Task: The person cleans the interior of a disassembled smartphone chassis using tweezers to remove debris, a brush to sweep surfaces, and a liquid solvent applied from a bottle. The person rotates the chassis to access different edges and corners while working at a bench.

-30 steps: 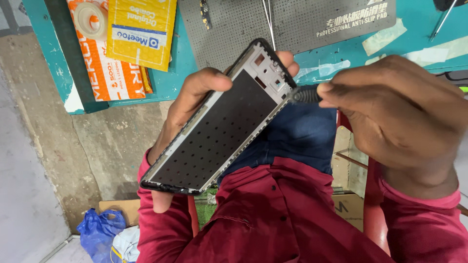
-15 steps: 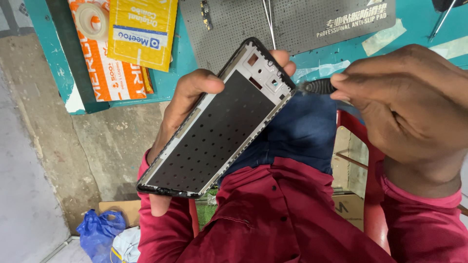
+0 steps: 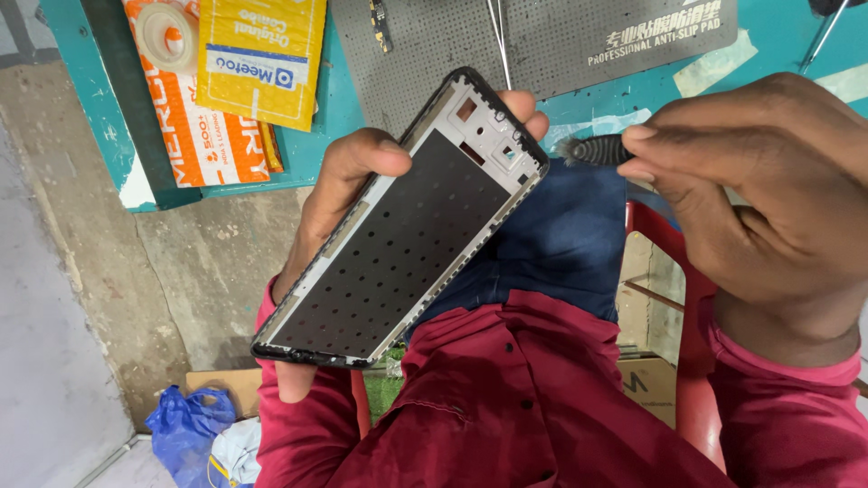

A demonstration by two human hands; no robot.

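My left hand point(image 3: 334, 194) holds a bare phone frame point(image 3: 407, 230) over my lap, its inner side up, a dark perforated plate filling most of it and a white upper part with cutouts. Thumb on the left edge, fingertips showing past the top right corner. My right hand point(image 3: 768, 194) pinches a small dark ridged tool point(image 3: 592, 149), its tip just to the right of the frame's top corner and a little apart from it.
A teal worktable edge point(image 3: 99, 108) runs along the top with a grey anti-slip mat point(image 3: 561, 36), tweezers, a tape roll point(image 3: 167, 32), orange and yellow packets point(image 3: 258, 54). Below are my red shirt, blue trousers, a red chair point(image 3: 692, 361), a blue bag point(image 3: 185, 425) on the concrete floor.
My right hand has drawn the tool back to the right, away from the frame's top corner that it touched before. The frame stays in my left hand, barely shifted.
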